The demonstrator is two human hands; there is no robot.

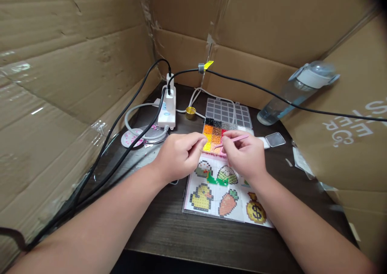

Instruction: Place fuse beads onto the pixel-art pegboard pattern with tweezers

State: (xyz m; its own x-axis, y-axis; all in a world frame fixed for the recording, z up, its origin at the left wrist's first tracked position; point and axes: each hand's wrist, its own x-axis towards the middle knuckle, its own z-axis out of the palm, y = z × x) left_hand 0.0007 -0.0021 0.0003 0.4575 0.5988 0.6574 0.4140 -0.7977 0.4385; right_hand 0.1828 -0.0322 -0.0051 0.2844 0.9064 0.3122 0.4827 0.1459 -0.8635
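I see my right hand [245,155] gripping pink tweezers [234,140] over the bead box [216,132]; at nine o'clock, left hand [178,155], fingers pinched shut, above the pattern sheet [223,201].

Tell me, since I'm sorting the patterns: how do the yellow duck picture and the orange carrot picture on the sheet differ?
The yellow duck picture is yellow and rounded; the orange carrot picture is orange, tapered, with a green top. The duck lies left of the carrot. Both are pixel-grid designs in the bottom row of the white pattern sheet.
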